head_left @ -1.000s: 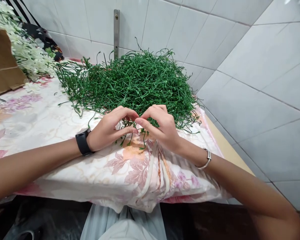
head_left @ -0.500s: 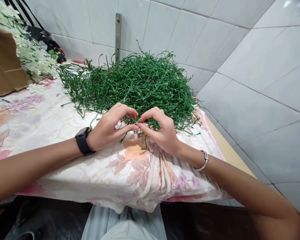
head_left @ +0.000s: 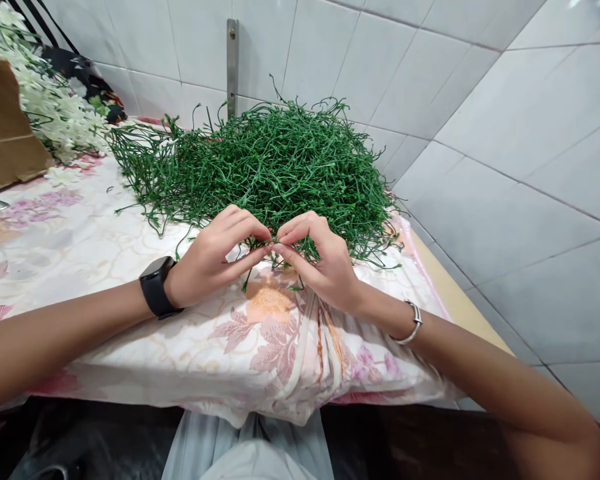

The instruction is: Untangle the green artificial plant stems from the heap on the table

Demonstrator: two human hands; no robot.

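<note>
My left hand (head_left: 219, 255), with a black watch (head_left: 157, 285) at its wrist, has thumb and forefinger pinched together. My right hand (head_left: 326, 261) makes the same pinch right beside it, so the fingertips almost meet. Between them is a thin green artificial stem (head_left: 247, 278), one end of which seems to dangle under the left thumb; the gripped part is mostly covered by fingers. Just behind both hands rises a big tangled heap of green plastic stems (head_left: 280, 160), some tipped with small leafy ends.
White artificial flowers (head_left: 73, 127) and a piece of brown cardboard (head_left: 10, 133) occupy the left side. A floral cloth (head_left: 100, 267) covers the table and bunches near the front edge. Tiled walls (head_left: 520, 167) bound the back and right; a metal bracket (head_left: 232, 67) is fixed behind the heap.
Both hands stay in place, and their fingertips have closed slightly tighter around the stem. My left wrist has shifted a little leftward, while the view has turned slightly.
</note>
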